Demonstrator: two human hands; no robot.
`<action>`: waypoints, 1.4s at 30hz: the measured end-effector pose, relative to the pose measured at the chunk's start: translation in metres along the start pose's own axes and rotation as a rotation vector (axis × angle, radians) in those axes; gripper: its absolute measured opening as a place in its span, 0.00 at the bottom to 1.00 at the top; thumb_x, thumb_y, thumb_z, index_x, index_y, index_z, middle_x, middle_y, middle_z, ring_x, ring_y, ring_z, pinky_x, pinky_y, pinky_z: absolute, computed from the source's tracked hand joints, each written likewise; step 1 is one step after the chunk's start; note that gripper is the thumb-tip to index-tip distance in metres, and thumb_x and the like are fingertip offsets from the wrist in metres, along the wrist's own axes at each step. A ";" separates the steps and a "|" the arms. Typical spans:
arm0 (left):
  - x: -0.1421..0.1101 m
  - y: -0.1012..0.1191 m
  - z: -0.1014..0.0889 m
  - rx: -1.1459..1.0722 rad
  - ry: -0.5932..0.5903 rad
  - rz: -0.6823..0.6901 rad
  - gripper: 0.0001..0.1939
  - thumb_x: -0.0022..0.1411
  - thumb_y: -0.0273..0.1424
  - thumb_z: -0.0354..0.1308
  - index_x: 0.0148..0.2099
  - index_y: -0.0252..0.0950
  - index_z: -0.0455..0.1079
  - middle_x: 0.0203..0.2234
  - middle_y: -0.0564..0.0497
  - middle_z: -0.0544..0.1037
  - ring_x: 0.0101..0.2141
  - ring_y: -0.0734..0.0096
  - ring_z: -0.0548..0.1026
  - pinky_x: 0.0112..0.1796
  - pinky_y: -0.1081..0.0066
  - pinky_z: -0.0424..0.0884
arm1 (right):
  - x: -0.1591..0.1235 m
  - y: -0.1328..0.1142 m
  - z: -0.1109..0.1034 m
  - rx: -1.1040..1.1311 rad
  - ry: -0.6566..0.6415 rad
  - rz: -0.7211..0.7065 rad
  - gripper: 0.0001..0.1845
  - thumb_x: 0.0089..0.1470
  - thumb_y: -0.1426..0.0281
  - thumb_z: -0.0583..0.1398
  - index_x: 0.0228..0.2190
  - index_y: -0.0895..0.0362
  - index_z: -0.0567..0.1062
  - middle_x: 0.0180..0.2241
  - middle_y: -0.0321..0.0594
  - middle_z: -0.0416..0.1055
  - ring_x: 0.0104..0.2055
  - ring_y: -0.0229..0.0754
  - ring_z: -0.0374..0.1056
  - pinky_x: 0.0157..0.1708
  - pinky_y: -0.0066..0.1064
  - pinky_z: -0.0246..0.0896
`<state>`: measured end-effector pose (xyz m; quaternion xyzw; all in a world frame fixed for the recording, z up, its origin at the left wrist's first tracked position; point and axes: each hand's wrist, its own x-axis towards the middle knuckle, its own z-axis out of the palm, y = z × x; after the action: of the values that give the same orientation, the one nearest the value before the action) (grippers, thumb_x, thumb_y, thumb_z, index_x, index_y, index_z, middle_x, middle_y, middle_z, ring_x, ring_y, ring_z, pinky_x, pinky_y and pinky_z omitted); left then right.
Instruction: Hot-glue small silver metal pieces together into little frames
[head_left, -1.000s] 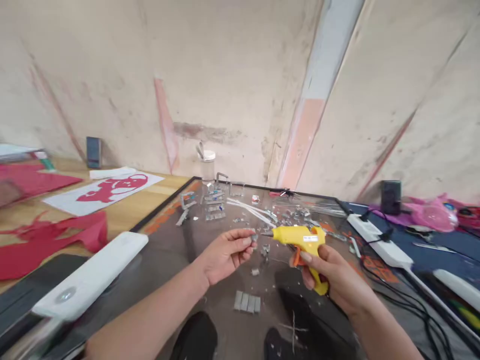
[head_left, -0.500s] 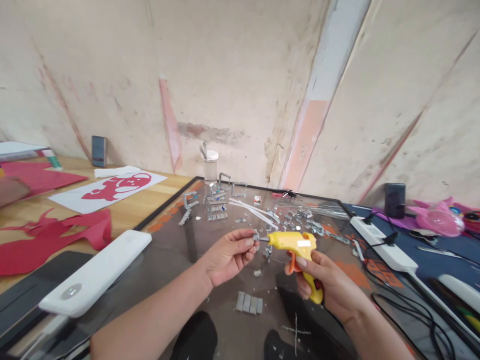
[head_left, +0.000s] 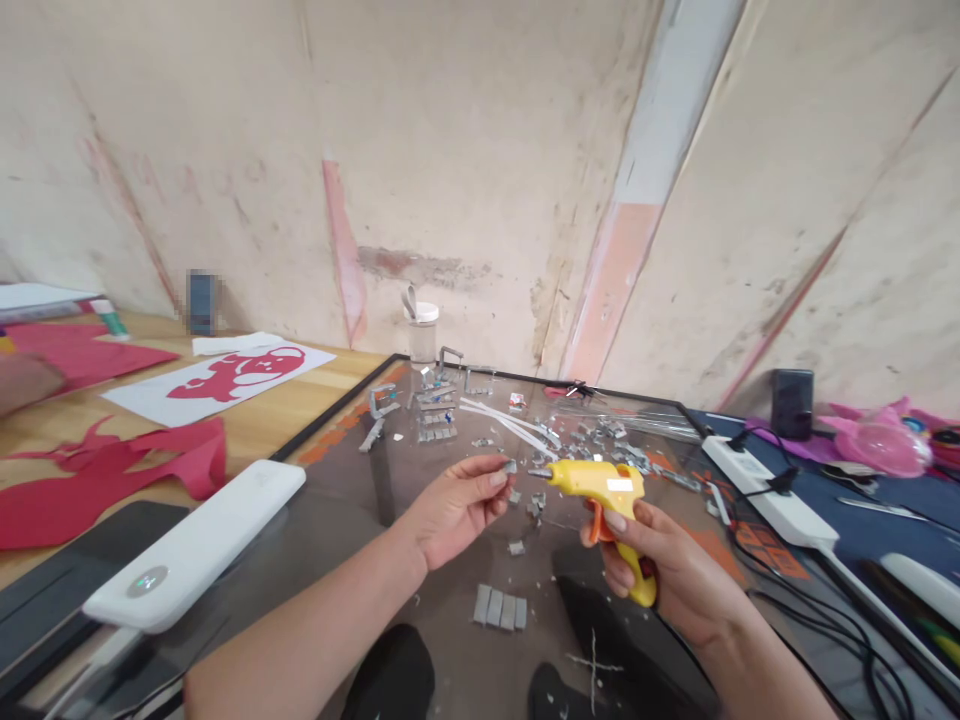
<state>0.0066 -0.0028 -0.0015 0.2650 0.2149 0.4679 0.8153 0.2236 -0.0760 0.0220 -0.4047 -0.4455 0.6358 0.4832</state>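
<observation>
My left hand (head_left: 463, 505) pinches a small grey piece (head_left: 510, 467) between thumb and fingertips. Wrapped around the handle of a yellow hot glue gun (head_left: 596, 480) is my right hand (head_left: 652, 550), with fingers by the orange trigger (head_left: 598, 522). The gun's metal nozzle points left, a short gap away from the grey piece. Below the hands, a row of flat grey blocks (head_left: 499, 608) lies on the dark glossy tabletop (head_left: 442, 640). A loose grey bit (head_left: 517, 548) and a small grey cluster (head_left: 535, 508) sit just under the nozzle.
Grey assembled pieces (head_left: 436, 420) and white sticks (head_left: 510, 425) lie farther back, before a lidded jar (head_left: 424, 335). A white power strip (head_left: 769, 495) with black cables is at right. A white power bank (head_left: 199, 545) and red cut-outs lie left, where another person's hand (head_left: 28, 388) shows.
Half a second ago the glue gun's nozzle moved left to the grey piece. Now the gun has drawn back right, leaving a gap. My left hand has stayed nearly still.
</observation>
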 end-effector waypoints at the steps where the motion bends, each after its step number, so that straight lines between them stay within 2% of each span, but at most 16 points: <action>1: 0.000 -0.001 0.000 0.007 0.000 0.006 0.12 0.38 0.19 0.70 0.30 0.32 0.76 0.22 0.48 0.77 0.25 0.75 0.74 0.25 0.79 0.68 | 0.000 0.000 0.000 0.003 0.004 -0.002 0.14 0.45 0.62 0.66 0.28 0.59 0.70 0.24 0.37 0.72 0.15 0.28 0.58 0.17 0.24 0.56; 7: -0.003 -0.003 0.005 0.055 0.030 -0.013 0.13 0.35 0.21 0.72 0.28 0.32 0.76 0.19 0.49 0.76 0.26 0.74 0.73 0.25 0.77 0.67 | 0.003 0.003 0.003 0.014 0.014 0.018 0.15 0.44 0.62 0.66 0.29 0.59 0.70 0.26 0.38 0.73 0.15 0.28 0.58 0.17 0.24 0.56; 18: -0.001 -0.003 0.003 0.012 -0.010 0.008 0.11 0.39 0.19 0.70 0.30 0.31 0.76 0.20 0.49 0.76 0.27 0.74 0.74 0.28 0.77 0.69 | 0.003 0.003 0.006 0.019 0.013 0.044 0.16 0.43 0.61 0.67 0.27 0.59 0.69 0.26 0.39 0.73 0.15 0.29 0.58 0.17 0.25 0.55; 23: -0.001 -0.002 0.004 0.004 -0.004 0.016 0.13 0.37 0.19 0.71 0.29 0.30 0.77 0.20 0.49 0.76 0.27 0.74 0.74 0.30 0.77 0.69 | 0.002 0.004 0.005 0.026 0.007 0.055 0.16 0.43 0.62 0.67 0.27 0.59 0.70 0.26 0.39 0.73 0.15 0.29 0.58 0.17 0.25 0.55; 42: 0.000 -0.001 0.002 0.116 0.000 0.036 0.12 0.36 0.20 0.70 0.29 0.30 0.76 0.21 0.47 0.78 0.26 0.75 0.74 0.31 0.76 0.70 | 0.002 0.002 0.003 -0.011 0.037 0.018 0.16 0.43 0.60 0.66 0.27 0.59 0.71 0.26 0.38 0.73 0.16 0.30 0.58 0.17 0.24 0.54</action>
<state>0.0088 -0.0034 -0.0001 0.3159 0.2367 0.4693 0.7899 0.2199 -0.0745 0.0208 -0.4233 -0.4361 0.6301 0.4834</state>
